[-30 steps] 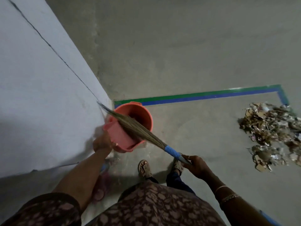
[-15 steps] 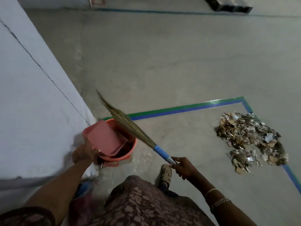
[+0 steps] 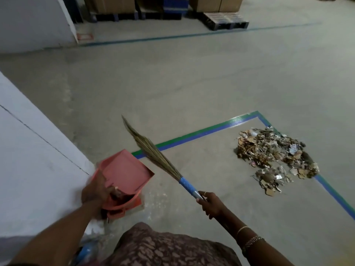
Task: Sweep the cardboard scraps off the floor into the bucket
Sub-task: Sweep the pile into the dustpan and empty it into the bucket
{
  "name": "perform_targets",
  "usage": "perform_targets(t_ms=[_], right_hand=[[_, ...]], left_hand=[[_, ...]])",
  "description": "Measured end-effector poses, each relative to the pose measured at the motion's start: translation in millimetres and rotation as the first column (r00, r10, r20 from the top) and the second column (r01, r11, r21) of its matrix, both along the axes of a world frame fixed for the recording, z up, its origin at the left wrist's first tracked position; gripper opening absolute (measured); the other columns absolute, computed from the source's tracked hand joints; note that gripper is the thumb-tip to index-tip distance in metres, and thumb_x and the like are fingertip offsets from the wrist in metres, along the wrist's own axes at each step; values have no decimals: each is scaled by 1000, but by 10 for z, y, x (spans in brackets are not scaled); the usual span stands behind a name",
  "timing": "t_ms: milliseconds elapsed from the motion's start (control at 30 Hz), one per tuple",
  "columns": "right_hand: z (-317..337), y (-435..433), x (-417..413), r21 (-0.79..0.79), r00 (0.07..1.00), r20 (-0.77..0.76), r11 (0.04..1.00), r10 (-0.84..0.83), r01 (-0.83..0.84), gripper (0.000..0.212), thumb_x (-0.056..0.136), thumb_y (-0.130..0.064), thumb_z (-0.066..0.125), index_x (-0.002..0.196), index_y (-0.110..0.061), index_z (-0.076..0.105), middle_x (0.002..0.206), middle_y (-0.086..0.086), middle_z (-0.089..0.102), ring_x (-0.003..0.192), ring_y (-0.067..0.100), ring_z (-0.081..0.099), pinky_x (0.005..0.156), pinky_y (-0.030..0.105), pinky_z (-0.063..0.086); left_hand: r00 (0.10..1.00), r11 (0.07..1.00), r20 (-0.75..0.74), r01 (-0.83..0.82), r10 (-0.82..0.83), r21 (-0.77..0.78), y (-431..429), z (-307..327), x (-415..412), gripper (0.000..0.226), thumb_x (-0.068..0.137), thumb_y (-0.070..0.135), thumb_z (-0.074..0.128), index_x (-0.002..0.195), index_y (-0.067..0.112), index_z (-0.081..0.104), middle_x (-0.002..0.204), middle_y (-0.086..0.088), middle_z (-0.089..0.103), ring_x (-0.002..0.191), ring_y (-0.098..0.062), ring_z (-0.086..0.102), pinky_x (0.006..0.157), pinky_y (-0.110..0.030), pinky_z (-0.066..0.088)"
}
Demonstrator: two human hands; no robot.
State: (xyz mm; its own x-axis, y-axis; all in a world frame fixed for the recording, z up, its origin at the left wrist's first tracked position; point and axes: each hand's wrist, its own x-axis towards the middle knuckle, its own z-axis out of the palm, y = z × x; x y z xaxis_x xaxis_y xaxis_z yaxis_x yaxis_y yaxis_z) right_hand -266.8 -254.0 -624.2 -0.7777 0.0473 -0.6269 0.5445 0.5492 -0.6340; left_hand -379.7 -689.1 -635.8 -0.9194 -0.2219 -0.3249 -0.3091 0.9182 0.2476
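A heap of cardboard scraps lies on the concrete floor at the right, inside a corner of green and blue tape. An orange bucket stands by the white wall at the lower left, mostly hidden. My left hand grips the handle of a pink dustpan, which is lifted above the bucket. My right hand grips the blue-wrapped handle of a grass broom; its bristles point up and to the left, off the floor.
A white wall runs along the left. Green and blue floor tape marks a rectangle around the scraps. Pallets and cardboard boxes stand at the far end. Bare concrete lies between me and the heap.
The dustpan has come up out of the bucket and tipped level. The broom has swung away from the bucket toward the right. My view has lifted, showing the far pallets.
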Motion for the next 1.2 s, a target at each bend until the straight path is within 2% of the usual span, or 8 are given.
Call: perform_targets(t_ms=[100,233,333,400,467,700,967,1200], right_hand=[[-47,323,206,-41,998,-22,997,-61,60,35,100,-27,58,135,-21,59,67,6,51,49,13,51,41,28,48],[-107,901,606,-67,989,-56,989,-135,131,42,100,-24,58,142,-21,53,66,6,51,49,14,51,40,28,47],[-156,1347,950,-74,973,-78,975,-217,212,43,99,-20,57,142,-19,54,63,3,50,47,14,49,41,28,45],[-191,1621,1150,-69,963,-93,966,-254,248,45,99,-20,57,144,-19,52,62,3,51,46,13,49,42,28,45],[-237,1878,1378,-59,952,-104,957,-288,283,45,99,-21,59,144,-18,52,61,3,52,45,12,50,42,28,45],[-352,2619,2188,-40,873,-87,877,-480,478,44,96,-20,63,140,-16,56,58,1,55,42,12,50,40,27,44],[-487,3243,2773,-10,716,-38,717,-697,697,44,95,-18,64,138,-14,57,58,5,56,43,16,51,40,28,42],[-605,3978,2948,78,587,29,588,-809,805,47,96,-20,64,142,-13,54,60,6,55,44,17,47,40,25,39]], left_hand=[[997,996,-60,58,-54,67,339,56,6,78,78,54,77,137,20,40,113,-5,65,96,-32,65,73,-39,46],[998,974,-57,40,-28,223,1158,358,130,78,81,18,82,144,2,37,116,-18,64,102,-39,64,77,-36,43],[988,980,-79,143,-133,139,1642,277,173,90,78,43,82,145,26,25,108,-7,67,97,-34,67,74,-39,49],[976,974,-78,211,-204,87,1947,65,138,92,74,55,80,145,28,27,107,1,67,97,-31,67,75,-38,51],[956,957,-67,288,-285,45,2497,322,306,98,72,63,77,147,29,24,110,3,67,100,-29,67,78,-37,52],[873,872,-15,486,-488,-69,3920,354,604,109,78,68,67,158,27,6,119,-12,66,108,-32,63,86,-39,49],[724,715,23,686,-690,-136,5034,191,549,105,75,76,63,153,25,17,113,-9,69,98,-30,67,78,-37,54],[674,669,69,739,-736,-82,5985,-39,239,96,77,69,68,148,23,23,110,-12,69,96,-33,67,73,-36,50]])
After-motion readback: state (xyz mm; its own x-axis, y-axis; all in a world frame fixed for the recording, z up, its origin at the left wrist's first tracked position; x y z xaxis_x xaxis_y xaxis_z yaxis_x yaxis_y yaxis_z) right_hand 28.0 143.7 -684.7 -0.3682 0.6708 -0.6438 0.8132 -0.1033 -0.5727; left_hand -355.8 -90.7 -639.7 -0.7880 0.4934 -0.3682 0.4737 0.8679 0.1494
